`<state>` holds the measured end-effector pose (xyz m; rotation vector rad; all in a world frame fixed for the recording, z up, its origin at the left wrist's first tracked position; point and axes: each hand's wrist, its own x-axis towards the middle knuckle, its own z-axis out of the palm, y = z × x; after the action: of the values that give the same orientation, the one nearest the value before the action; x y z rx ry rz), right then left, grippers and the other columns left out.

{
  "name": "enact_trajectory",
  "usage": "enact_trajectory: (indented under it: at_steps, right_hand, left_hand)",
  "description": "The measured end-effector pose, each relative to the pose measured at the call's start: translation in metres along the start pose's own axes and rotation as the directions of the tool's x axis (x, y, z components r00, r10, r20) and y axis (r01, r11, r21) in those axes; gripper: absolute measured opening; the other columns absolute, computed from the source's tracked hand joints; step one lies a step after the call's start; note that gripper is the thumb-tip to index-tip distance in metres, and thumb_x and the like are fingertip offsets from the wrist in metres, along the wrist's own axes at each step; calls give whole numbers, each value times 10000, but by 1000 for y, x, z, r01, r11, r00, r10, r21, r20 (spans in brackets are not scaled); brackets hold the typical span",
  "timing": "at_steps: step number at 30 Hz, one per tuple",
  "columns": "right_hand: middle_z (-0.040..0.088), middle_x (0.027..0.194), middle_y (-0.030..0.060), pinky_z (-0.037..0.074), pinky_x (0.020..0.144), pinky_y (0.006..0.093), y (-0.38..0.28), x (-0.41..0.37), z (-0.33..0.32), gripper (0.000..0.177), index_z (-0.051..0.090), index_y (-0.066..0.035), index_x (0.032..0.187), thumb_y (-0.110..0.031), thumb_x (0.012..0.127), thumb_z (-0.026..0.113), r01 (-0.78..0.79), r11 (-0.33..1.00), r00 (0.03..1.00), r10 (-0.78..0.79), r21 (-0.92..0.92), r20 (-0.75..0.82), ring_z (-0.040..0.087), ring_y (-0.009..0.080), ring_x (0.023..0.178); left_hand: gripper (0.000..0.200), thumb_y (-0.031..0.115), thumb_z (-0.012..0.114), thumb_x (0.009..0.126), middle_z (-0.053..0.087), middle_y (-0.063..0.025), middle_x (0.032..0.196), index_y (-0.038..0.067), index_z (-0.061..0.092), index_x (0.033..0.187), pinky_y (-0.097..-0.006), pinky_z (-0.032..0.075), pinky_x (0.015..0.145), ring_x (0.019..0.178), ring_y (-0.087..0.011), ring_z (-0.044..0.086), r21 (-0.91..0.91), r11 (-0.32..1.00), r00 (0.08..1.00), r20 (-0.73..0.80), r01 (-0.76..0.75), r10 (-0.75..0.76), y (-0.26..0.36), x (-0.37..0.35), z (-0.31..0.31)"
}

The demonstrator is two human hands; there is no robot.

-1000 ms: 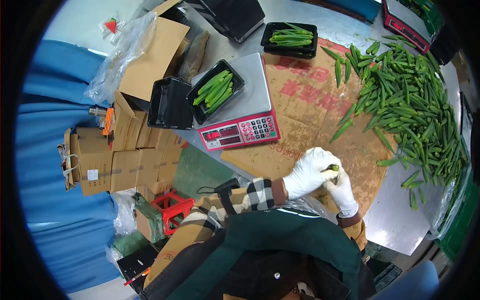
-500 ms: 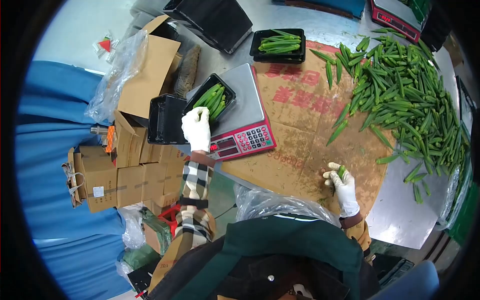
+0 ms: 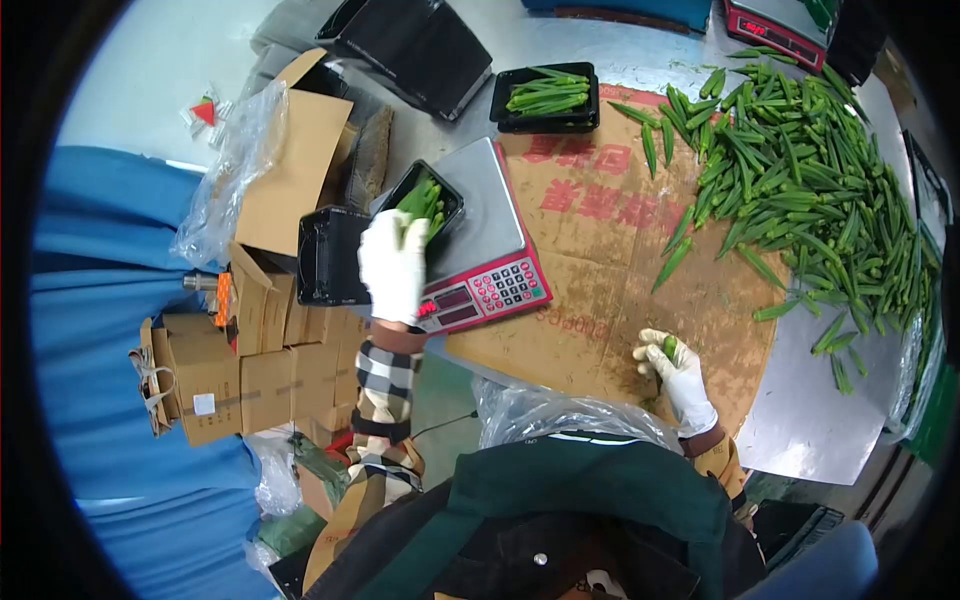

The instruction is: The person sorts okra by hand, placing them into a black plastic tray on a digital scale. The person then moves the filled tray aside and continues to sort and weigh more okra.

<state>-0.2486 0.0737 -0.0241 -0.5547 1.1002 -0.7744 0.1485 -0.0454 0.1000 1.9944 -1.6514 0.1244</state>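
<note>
My left hand (image 3: 392, 268), in a white glove, is at the near edge of a black tray (image 3: 452, 213) of okra on the scale (image 3: 482, 222). Its fingertips are up against the okra pods (image 3: 424, 203); blur hides whether they grip one. Over the stained cardboard sheet (image 3: 590, 300), my gloved right hand (image 3: 680, 380) is closed around a green okra pod (image 3: 669, 346), whose tip shows between thumb and fingers.
A large okra pile (image 3: 800, 190) covers the right of the table. Another filled tray (image 3: 545, 98) stands at the back. Empty black trays (image 3: 332, 256) are left of the scale, near cardboard boxes (image 3: 290, 180). A second scale (image 3: 775, 38) is at the back right.
The view has shifted slightly. My left hand has turned more upright at the tray's near edge. My right hand keeps its hold on the okra pod.
</note>
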Motion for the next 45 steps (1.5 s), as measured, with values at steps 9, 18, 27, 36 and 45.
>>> enact_trajectory:
  at_steps: [9,18,27,36,45]
  right_hand:
    - [733,973,33,519,615,235,-2,20,31,282,646,-18,1254,-193,1036,611,-28,992,999,23,123,49,660,93,753]
    - [737,913,66,516,587,245,13,11,1,207,687,-25,1165,-165,1036,605,-107,978,981,133,179,-141,664,111,688]
    - [743,926,50,487,564,233,15,20,10,189,694,-37,1153,-145,1039,588,-104,985,987,120,138,-112,654,89,673]
    - [735,914,27,483,577,220,11,23,3,180,695,-49,1153,-141,1034,596,-63,985,987,85,159,-137,653,82,693]
    - [739,913,26,482,567,227,13,32,-36,195,689,-58,1171,-152,1035,586,-78,975,956,133,209,-263,652,83,692]
  left_hand:
    - [281,242,797,842,655,-71,989,92,661,1037,-382,504,898,990,-250,623,-618,784,801,439,-59,407,141,-145,40]
    - [423,394,641,998,680,-175,1182,-5,614,1137,-445,578,946,1106,-312,672,-654,-619,442,754,435,-486,-74,-57,48]
    - [206,69,616,937,695,-238,1098,-82,614,1077,-445,621,912,1042,-366,696,-680,-372,519,728,632,-448,-61,-21,70]
    - [155,108,638,969,697,-161,943,-29,606,1035,-309,615,666,749,-242,689,-159,-522,179,984,838,-12,105,-27,165]
    - [285,190,450,1047,702,-178,904,-60,562,1125,-381,617,593,678,-280,691,-227,-802,55,970,552,-237,67,38,245]
